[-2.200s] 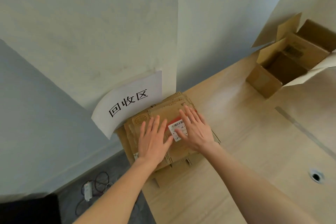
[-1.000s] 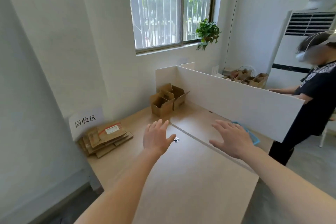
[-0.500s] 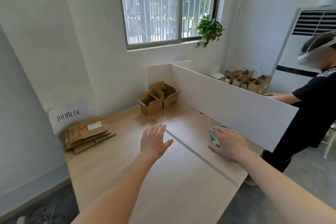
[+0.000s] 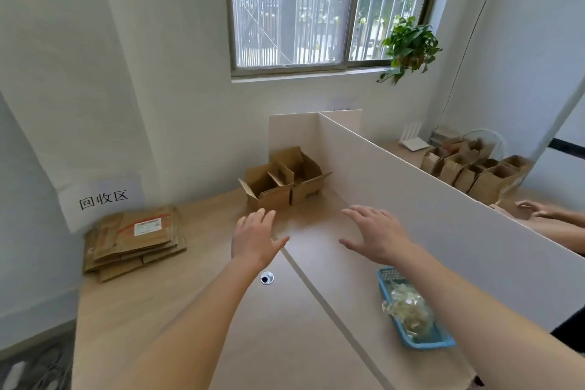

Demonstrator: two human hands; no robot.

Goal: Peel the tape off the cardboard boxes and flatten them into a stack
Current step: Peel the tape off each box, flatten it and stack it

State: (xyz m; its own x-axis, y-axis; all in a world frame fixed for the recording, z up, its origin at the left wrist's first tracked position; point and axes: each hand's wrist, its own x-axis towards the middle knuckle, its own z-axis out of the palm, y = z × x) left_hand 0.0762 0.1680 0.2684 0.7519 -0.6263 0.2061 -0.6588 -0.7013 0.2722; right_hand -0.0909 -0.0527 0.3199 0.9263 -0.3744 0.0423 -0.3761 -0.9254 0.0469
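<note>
**Head view: hands leave the stack and reach for the next boxes**

Head view: a moment ago both palms pressed flat on the flattened stack (image 4: 134, 239); now they hover over the desk (image 4: 177, 310), fingers spread, holding nothing. The left hand (image 4: 254, 239) and right hand (image 4: 376, 237) point at the two open boxes (image 4: 285, 182), which stand beyond the hands against the white divider (image 4: 427, 218). The stack lies well left of the divider, under the paper sign (image 4: 101, 199). A blue tray (image 4: 414, 313) of peeled tape sits beside the divider, near the right forearm. By my judgement one box is finished and the next pickup begins.
</note>
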